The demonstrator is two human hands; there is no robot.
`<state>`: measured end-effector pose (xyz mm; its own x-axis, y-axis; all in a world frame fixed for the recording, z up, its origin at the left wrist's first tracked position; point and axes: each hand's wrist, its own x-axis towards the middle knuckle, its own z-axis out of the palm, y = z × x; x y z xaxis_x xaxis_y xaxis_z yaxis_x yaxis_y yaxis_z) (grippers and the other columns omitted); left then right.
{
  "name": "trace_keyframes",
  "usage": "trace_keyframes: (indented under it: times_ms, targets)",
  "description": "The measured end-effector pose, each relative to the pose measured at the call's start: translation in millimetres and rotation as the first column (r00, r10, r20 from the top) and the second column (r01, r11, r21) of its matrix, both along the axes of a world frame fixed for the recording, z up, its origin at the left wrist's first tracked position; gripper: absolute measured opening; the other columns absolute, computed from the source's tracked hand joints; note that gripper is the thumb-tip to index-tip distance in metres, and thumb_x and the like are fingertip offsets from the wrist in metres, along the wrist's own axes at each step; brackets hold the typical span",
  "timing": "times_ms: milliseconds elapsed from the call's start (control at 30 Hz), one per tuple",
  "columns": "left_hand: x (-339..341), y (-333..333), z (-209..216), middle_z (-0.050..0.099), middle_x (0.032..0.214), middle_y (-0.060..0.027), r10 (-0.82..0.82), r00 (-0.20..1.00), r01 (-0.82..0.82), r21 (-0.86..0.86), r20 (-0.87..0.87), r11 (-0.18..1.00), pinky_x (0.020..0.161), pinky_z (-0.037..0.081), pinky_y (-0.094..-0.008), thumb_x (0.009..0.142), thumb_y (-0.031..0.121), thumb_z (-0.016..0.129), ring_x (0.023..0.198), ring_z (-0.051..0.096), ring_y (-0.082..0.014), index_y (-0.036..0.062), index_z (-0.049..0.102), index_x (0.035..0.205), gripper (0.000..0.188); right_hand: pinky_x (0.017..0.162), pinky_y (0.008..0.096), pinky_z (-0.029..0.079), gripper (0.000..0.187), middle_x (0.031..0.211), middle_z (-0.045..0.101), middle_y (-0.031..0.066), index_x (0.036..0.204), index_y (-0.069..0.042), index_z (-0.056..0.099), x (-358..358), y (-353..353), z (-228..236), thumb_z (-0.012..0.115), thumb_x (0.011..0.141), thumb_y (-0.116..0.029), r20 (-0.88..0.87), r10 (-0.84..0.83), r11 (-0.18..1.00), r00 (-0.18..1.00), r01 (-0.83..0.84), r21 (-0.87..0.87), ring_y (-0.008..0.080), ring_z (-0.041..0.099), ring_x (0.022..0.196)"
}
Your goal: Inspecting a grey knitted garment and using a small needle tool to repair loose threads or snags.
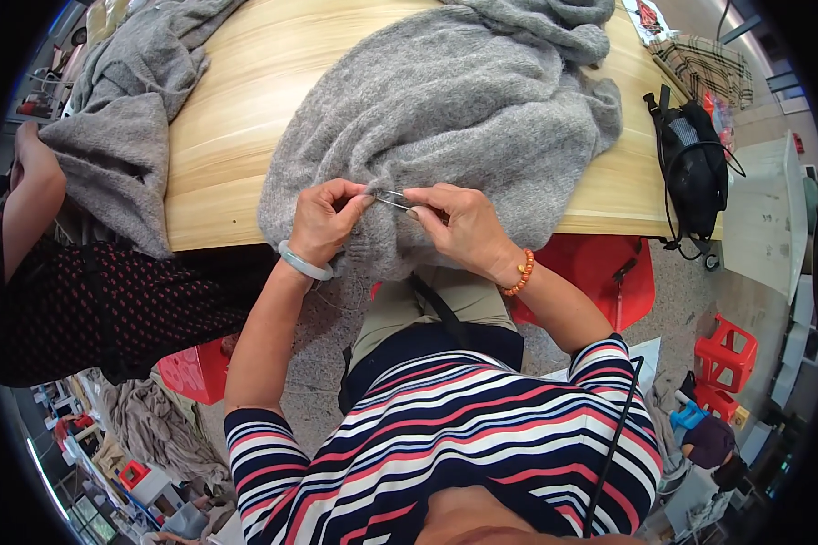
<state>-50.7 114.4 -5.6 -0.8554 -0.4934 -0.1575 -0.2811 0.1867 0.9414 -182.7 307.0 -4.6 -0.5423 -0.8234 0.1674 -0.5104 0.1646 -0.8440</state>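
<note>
A grey fuzzy knit garment (pixel 445 100) lies bunched over the wooden table and hangs past its near edge toward my lap. My left hand (pixel 325 218) is closed, thumb and fingers pinching a bit of the knit near that edge. Close beside it, my right hand (pixel 459 225) grips a thin metal tool (pixel 392 203) with two slim prongs, which looks like tweezers. The prongs point left and meet the knit by my left fingertips. The exact stitch there is too small to make out.
Another grey knit piece (pixel 132 100) lies on the wooden table (pixel 236 118) at left, by a co-worker's arm (pixel 36 182). A black bag (pixel 691 163) with a cord sits at the table's right end. Red stools (pixel 725 352) stand on the floor at right.
</note>
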Motion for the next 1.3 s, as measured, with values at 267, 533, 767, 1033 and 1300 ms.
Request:
trace_keyframes:
  times_ms: [267,533,767,1033,1300]
  targets:
    - [1,3,2,0.067,0.073,-0.004,-0.061,0.998,0.054,-0.209,-0.027,0.976,0.058,0.045,-0.0233,0.088,0.003,0.068,0.066,0.056,-0.0054,-0.0028,0.071,0.094,0.009,0.062,0.031,0.05,0.023,0.081,0.068,0.0142,0.108,-0.003,0.073,-11,1,7,0.068,0.086,-0.005,0.059,0.079,0.997,0.995,-0.079,0.004,0.0203,0.064,0.065]
    - [2,-5,8,0.061,0.072,0.0041,-0.151,0.988,0.152,-0.093,0.017,0.984,0.058,0.04,-0.0209,0.091,0.005,0.067,0.066,0.05,-0.0029,-0.0023,0.069,0.094,0.008,0.065,0.0245,0.051,0.027,0.082,0.072,0.0085,0.114,-0.003,0.073,-36,1,8,0.066,0.087,-0.002,0.283,0.21,0.969,0.936,-0.237,0.064,0.0079,0.062,0.07]
    - [-1,-3,6,0.06,0.072,0.0045,-0.148,0.989,0.148,-0.13,0.012,0.98,0.056,0.039,-0.0206,0.092,0.005,0.066,0.065,0.048,-0.002,-0.0017,0.067,0.093,0.007,0.069,0.0273,0.053,0.026,0.086,0.073,0.0109,0.112,-0.003,0.073,-38,-1,23,0.066,0.087,-0.004,0.146,0.27,0.949,0.952,-0.288,0.126,0.016,0.067,0.072]
    - [0,8,4,0.059,0.071,0.0035,-0.077,0.996,0.064,-0.264,-0.041,0.962,0.056,0.039,-0.0223,0.091,0.004,0.064,0.065,0.048,-0.0028,-0.0015,0.066,0.091,0.005,0.068,0.0314,0.054,0.023,0.087,0.073,0.0132,0.109,-0.002,0.074,-55,-12,21,0.067,0.087,-0.006,-0.102,0.36,0.929,0.928,-0.346,0.132,0.022,0.068,0.071]
    - [8,-8,0,0.06,0.075,0.0064,-0.069,0.998,0.068,0.146,-0.001,0.987,0.057,0.039,-0.0202,0.092,0.005,0.064,0.067,0.049,-0.0012,-0.0007,0.068,0.091,0.006,0.072,0.0275,0.053,0.027,0.086,0.074,0.0124,0.113,-0.002,0.073,-45,-14,20,0.067,0.088,-0.01,0.738,0.254,0.914,0.625,-0.406,0.029,0.0112,0.067,0.078]
